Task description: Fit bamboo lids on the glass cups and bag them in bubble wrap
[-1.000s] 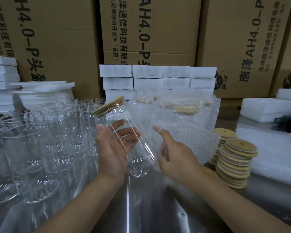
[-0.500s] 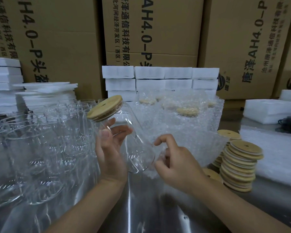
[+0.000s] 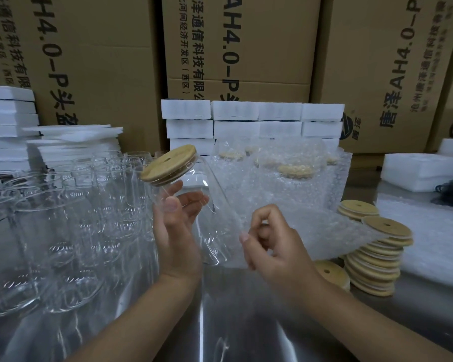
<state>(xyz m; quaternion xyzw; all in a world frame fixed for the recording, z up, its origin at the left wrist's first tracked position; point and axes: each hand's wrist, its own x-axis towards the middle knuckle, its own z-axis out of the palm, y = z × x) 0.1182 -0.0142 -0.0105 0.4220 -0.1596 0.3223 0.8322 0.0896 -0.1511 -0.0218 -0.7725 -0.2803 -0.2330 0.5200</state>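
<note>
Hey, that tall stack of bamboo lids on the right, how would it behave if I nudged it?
The stack of bamboo lids sits crooked, lids offset, so a push would probably topple it. The lids look thin and loose, likely light and apt to slide apart.

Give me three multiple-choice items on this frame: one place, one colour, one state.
1. The loose lid stacks stand: A) at far left B) right of the right hand C) out of view.
2. The foam blocks at the back are: A) white B) black C) green.
3. The glass cup in the left hand is: A) lidded B) lidless C) shattered.
B: stacks sit past the hand pinching the bubble wrap bag. A: blocks show white. A: bamboo lid caps it.
</note>
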